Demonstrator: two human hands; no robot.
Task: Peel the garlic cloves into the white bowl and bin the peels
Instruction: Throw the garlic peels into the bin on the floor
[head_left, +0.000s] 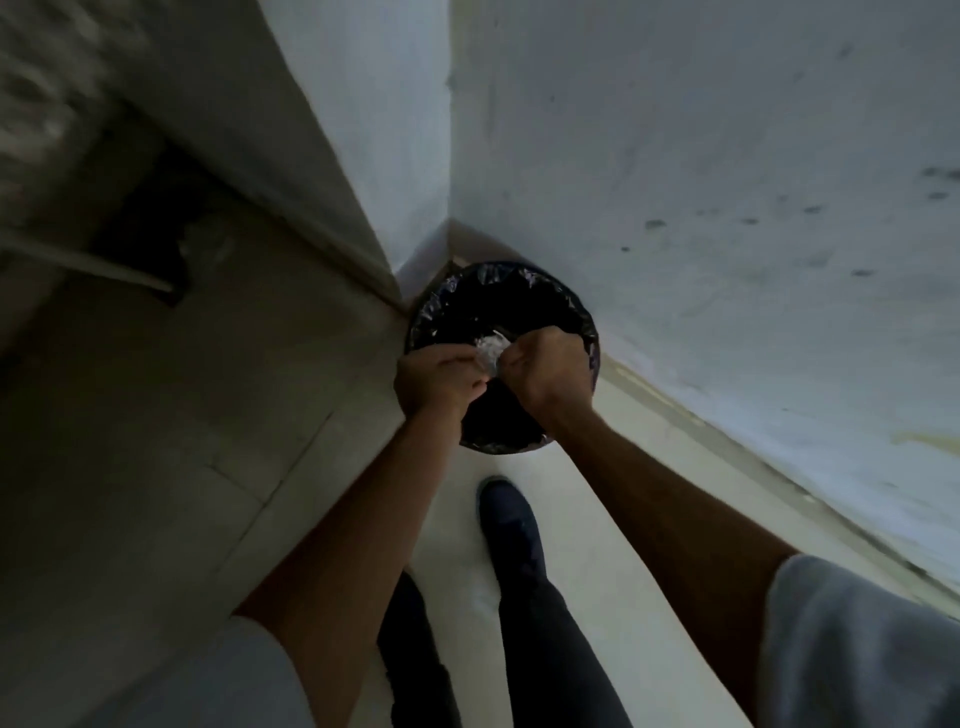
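two hands meet over the open mouth of the bin (581, 312), and between them sits a small white clump of peels (491, 349). my left hand (441, 379) has its fingers curled in around the near side of the clump, and my right hand (545, 366) is closed almost to a fist, pinching the other side. the clump hangs above the black liner (441, 304), inside the rim and not touching it as far as i can tell; the picture is dim and a little smeared, so the single flakes are hard to make out.

i judge these skins to be nearly weightless, papery and brittle, with no stiffness to speak of. they will crush, not break, so a firm squeeze does no harm. the trouble is the other way: loose flakes drift on any breath of air, and thin bits tend to cling to damp fingers. so it seems best to hold them bunched from both sides, low over the opening, and to rub fingertips together when letting go so the stuck ones fall in too.

the bin stands in the corner where two pale walls (675, 156) meet, just ahead of my dark shoe (506, 512). the white bowl and the cloves are not in view.
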